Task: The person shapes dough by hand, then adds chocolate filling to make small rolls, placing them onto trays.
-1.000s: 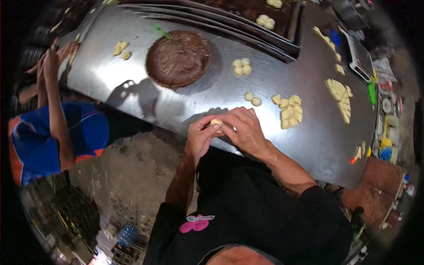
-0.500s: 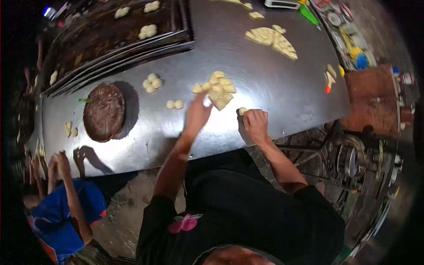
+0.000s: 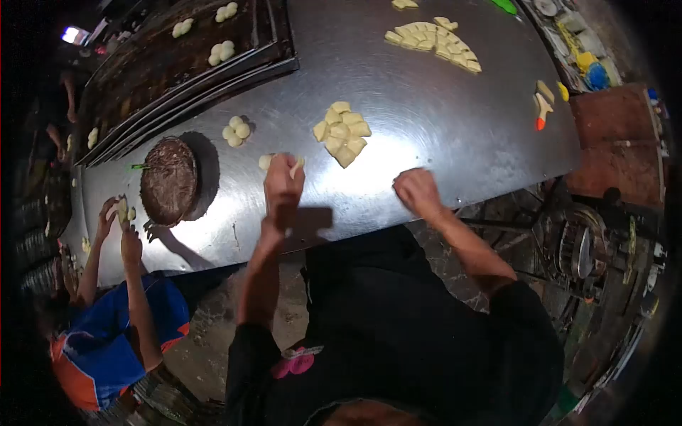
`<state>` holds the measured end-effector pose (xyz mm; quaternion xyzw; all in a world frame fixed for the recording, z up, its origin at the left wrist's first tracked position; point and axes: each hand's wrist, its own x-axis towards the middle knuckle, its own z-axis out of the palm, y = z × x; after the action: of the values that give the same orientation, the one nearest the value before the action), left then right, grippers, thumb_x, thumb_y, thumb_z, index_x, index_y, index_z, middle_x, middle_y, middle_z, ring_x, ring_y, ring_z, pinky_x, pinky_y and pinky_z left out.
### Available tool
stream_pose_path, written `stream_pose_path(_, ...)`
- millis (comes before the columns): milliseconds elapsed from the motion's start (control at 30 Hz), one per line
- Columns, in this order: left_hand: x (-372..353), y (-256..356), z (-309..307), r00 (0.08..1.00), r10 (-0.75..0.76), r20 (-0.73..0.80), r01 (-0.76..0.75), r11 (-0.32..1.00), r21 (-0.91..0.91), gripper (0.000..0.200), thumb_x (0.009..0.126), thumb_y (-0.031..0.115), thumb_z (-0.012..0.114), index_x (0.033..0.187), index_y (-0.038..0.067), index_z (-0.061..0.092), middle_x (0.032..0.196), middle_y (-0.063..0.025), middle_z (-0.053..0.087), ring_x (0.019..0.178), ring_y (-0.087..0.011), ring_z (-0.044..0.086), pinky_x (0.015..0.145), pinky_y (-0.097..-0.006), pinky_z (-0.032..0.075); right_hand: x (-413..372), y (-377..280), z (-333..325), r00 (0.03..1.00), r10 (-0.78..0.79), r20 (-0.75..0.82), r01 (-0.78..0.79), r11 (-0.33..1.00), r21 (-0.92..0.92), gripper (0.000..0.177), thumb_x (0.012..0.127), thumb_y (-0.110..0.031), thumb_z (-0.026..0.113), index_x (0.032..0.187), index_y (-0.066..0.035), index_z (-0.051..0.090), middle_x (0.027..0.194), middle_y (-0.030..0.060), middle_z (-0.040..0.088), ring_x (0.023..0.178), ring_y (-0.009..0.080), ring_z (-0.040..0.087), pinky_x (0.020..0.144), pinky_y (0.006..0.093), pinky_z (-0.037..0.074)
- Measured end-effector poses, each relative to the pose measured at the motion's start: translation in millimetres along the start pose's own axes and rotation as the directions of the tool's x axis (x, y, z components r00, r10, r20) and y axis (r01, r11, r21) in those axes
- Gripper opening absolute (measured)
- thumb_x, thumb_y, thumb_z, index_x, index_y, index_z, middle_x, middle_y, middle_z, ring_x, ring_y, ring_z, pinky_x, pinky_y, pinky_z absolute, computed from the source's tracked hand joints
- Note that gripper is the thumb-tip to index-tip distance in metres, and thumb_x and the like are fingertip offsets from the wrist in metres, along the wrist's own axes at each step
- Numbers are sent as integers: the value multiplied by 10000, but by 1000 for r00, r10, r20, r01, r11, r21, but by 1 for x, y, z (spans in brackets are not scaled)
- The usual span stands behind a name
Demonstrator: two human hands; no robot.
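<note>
My left hand [image 3: 284, 186] is closed around a small piece of dough [image 3: 298, 167] above the metal table. Just left of its fingers a round dough ball [image 3: 266, 162] shows. My right hand [image 3: 418, 192] rests on the tabletop with its fingers curled under; whatever they cover is hidden. Between and beyond my hands lies a cluster of cut dough pieces [image 3: 342, 133]. A group of several dough balls [image 3: 236, 132] sits further left.
A round brown pan [image 3: 169, 181] stands at the left, below stacked dark trays [image 3: 170, 64] with dough balls. A co-worker's hands [image 3: 119, 227] handle dough at the left edge. Scored dough [image 3: 435, 44] lies at the back, a brush [image 3: 543, 110] at the right.
My left hand has moved from the dough cluster left to the dough balls, with a piece in it. The ball seen by my right hand no longer shows. The co-worker's hands have moved. The view has shifted.
</note>
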<state>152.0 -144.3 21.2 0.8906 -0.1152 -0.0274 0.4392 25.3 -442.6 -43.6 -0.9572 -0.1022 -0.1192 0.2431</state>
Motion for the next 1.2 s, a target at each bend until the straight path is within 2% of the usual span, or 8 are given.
stream_pose_path(200, -87, -36, 27, 960, 229, 162, -271, 903, 333, 138, 866, 75, 597, 994, 24, 587, 990, -151, 605, 916, -313, 605, 820, -386, 493, 53, -48, 39, 997, 63, -50, -46, 956, 288, 101, 780, -11, 601, 867, -61, 612, 886, 124, 582, 868, 320, 540, 763, 433, 411)
stream_pose_path(367, -97, -39, 6, 970, -239, 44, 221, 795, -565, 342, 892, 118, 604, 1223, 81, 526, 1147, -140, 567, 1069, -299, 575, 942, -357, 463, 12, 20, -6, 968, -1, 250, -43, 985, 170, 143, 737, 13, 610, 858, -62, 603, 773, 118, 577, 804, 315, 550, 719, 424, 425)
stream_pose_path(433, -81, -48, 15, 985, -171, 8, 150, 846, -512, 347, 866, 142, 630, 1200, 112, 539, 1110, -134, 569, 997, -324, 581, 903, -384, 476, 63, -1, 10, 940, 87, -330, -88, 996, 11, 66, 792, -46, 627, 853, -60, 605, 786, 137, 571, 781, 321, 546, 712, 424, 421)
stream_pose_path(567, -62, -52, 32, 947, 318, 31, -302, 857, 417, 215, 809, 205, 668, 945, 67, 574, 976, -144, 578, 811, -336, 564, 797, -427, 487, 43, -44, 46, 995, 37, -90, -12, 964, 266, 113, 789, -33, 632, 897, -53, 607, 868, 141, 601, 855, 331, 569, 772, 435, 439)
stream_pose_path(667, -88, -49, 32, 998, 19, 51, -23, 997, 68, 198, 832, 195, 688, 872, 63, 547, 783, -100, 590, 679, -276, 590, 644, -374, 497, 5, -8, 6, 995, -91, -50, 102, 950, 294, 77, 789, -37, 622, 860, -62, 608, 857, 136, 607, 840, 329, 568, 762, 429, 443)
stream_pose_path(700, -87, -45, 31, 998, 19, 53, -22, 998, 58, 198, 832, 195, 688, 872, 63, 547, 783, -100, 590, 679, -276, 590, 644, -374, 497, 29, 4, -23, 773, 210, 599, -141, 977, -161, 44, 809, -88, 619, 844, -63, 612, 867, 131, 614, 874, 322, 565, 784, 432, 434)
stream_pose_path(833, -78, -27, 3, 856, -442, 267, 514, 676, -528, 294, 849, 156, 671, 1097, 54, 550, 904, -53, 609, 827, -144, 609, 727, -303, 523, 85, 3, 26, 868, 273, -415, -212, 959, 188, 45, 813, -58, 594, 849, -37, 609, 859, 146, 609, 857, 329, 555, 772, 426, 420)
stream_pose_path(1200, -101, -70, -96, 832, -553, 48, 353, 460, -815, 345, 875, 76, 611, 1193, -14, 515, 962, -105, 635, 857, -175, 633, 750, -289, 529, 86, -77, -10, 836, 514, 192, -543, 724, 425, 535, 851, -56, 628, 1338, -31, 408, 1106, 183, 593, 933, 272, 644, 805, 342, 526)
